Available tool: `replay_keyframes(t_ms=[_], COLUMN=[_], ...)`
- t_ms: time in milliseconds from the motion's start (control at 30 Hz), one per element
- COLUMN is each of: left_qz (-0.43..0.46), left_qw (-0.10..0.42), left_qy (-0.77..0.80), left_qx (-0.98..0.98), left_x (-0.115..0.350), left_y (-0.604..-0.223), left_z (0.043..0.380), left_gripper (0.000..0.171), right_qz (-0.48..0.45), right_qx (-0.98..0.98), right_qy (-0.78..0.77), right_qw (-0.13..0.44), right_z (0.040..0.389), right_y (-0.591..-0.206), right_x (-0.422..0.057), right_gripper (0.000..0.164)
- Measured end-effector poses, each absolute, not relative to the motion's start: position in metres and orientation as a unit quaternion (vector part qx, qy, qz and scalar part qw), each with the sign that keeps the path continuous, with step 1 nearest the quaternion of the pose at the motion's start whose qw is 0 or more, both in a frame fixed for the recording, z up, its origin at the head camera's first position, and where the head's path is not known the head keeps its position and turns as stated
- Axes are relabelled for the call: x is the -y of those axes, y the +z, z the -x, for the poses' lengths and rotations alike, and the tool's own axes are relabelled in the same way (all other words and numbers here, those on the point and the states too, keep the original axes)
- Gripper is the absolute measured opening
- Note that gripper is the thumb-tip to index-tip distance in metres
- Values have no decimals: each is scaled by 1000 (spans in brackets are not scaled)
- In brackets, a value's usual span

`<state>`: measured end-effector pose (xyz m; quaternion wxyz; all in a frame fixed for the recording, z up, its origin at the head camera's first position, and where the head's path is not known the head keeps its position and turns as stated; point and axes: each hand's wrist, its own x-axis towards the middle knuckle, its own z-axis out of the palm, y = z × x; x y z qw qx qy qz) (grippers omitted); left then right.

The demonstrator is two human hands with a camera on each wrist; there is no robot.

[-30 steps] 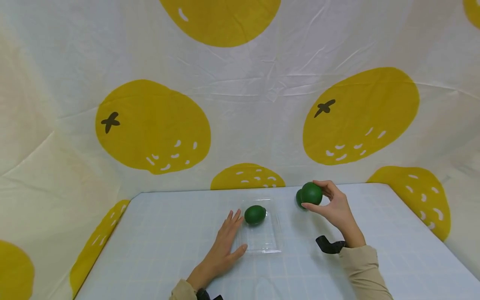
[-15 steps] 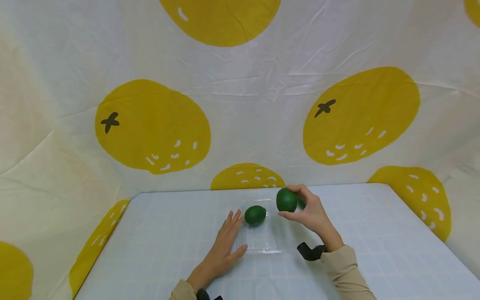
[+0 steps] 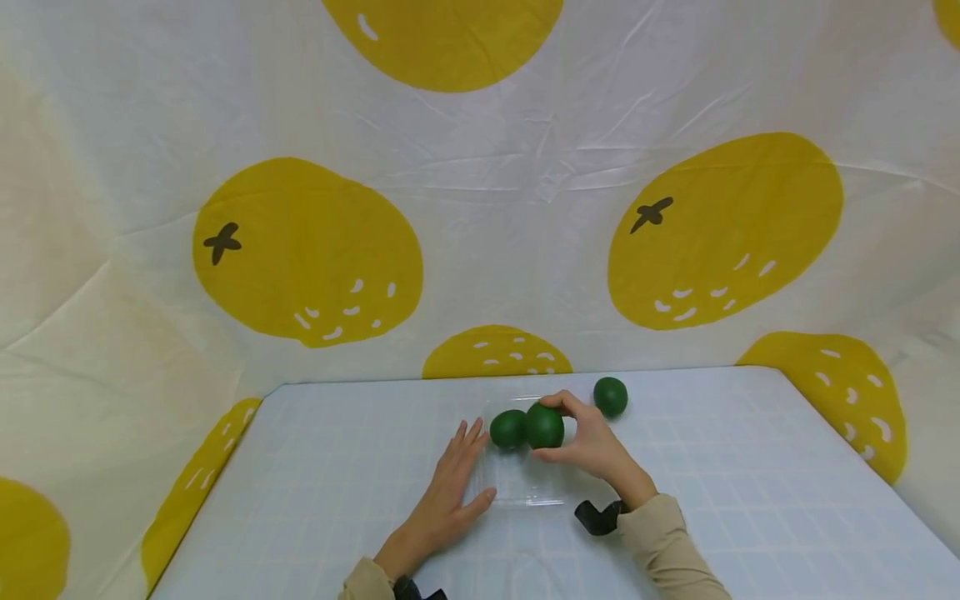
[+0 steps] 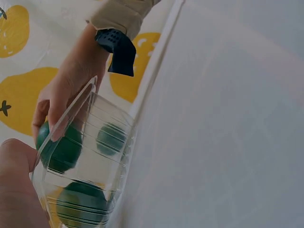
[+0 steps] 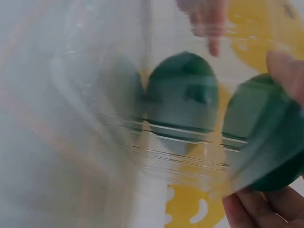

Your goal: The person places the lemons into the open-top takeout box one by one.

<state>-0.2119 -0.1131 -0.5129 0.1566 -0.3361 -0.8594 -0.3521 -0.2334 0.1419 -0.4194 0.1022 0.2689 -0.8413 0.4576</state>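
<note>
Well, R hand (image 3: 592, 443) pinches green fruit (image 3: 545, 426) at clear tray (image 3: 517, 479); L hand (image 3: 447, 490) spread w/ fingertips beside it.

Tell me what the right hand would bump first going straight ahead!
Probably the green fruit in the clear box, just past the held one; the hand might pass above, since depth's unclear.

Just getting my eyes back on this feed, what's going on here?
A person's right hand holds a green fruit at the clear plastic container, close beside a second green fruit that lies inside it. Whether the held one has touched down is hard to tell. The left hand is at the container's left side, fingers extended. A third green fruit sits outside, on the table to the right.
</note>
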Motion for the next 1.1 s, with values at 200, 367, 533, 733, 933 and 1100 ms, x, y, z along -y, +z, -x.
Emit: replay_keyframes(t_ms=[200, 367, 533, 733, 933, 1100], left_qz=[340, 344, 348, 342, 343, 347], left_qw=[163, 169, 176, 168, 165, 166], left_qy=[-351, -347, -349, -346, -350, -350], left_qx=[857, 856, 852, 857, 856, 854], left_x=[113, 113, 113, 113, 113, 112], left_y=[-512, -512, -512, -514, -515, -515], left_z=[211, 212, 212, 213, 214, 214], left_gripper=[69, 69, 68, 68, 68, 68], right_qz=[-297, -327, -320, -317, -316, -322], right_qx=[848, 859, 881, 897, 897, 896], right_qy=[426, 375, 330, 297, 296, 296], right_qw=[108, 118, 117, 82, 86, 82], right_z=[252, 260, 259, 255, 253, 252], right_y=[-453, -465, -466, -466, -465, -465], right_x=[-144, -143, -141, -136, -136, -138], right_gripper=[60, 60, 60, 58, 60, 66])
